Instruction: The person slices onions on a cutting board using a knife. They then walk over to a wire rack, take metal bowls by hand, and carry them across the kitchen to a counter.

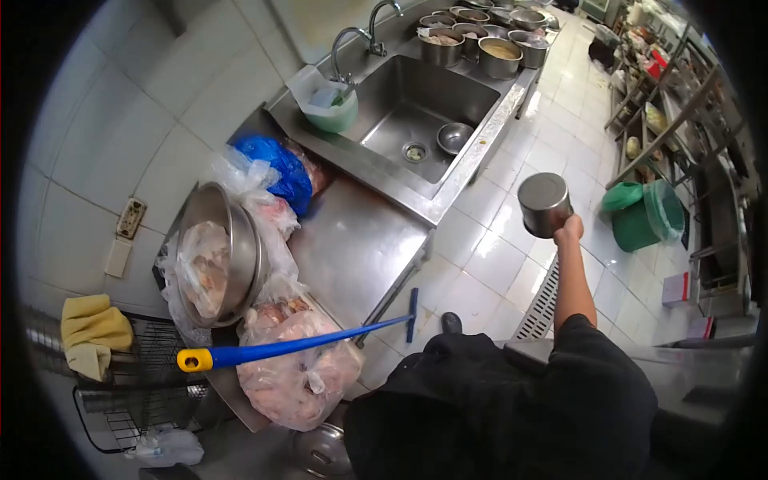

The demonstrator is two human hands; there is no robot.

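My right hand [569,229] is closed on a cylindrical steel pot [546,218], held out over the tiled floor to the right of the sink. The pot's flat round end faces up toward me; whether it has a handle under my fingers is hidden. My left hand does not show. Nearest to the pot on the left is the steel sink [400,96], with a small metal bowl [454,138] lying in its basin. To the right of my hand stands a green bin [646,220] with a plastic liner.
Several steel pots [500,58] crowd the counter's far end. Bags of raw meat [300,368], a blue bag [276,168] and a large metal bowl [212,256] lie on the left. A blue-handled squeegee [312,342] leans there. A floor grate [538,304] lies below my arm.
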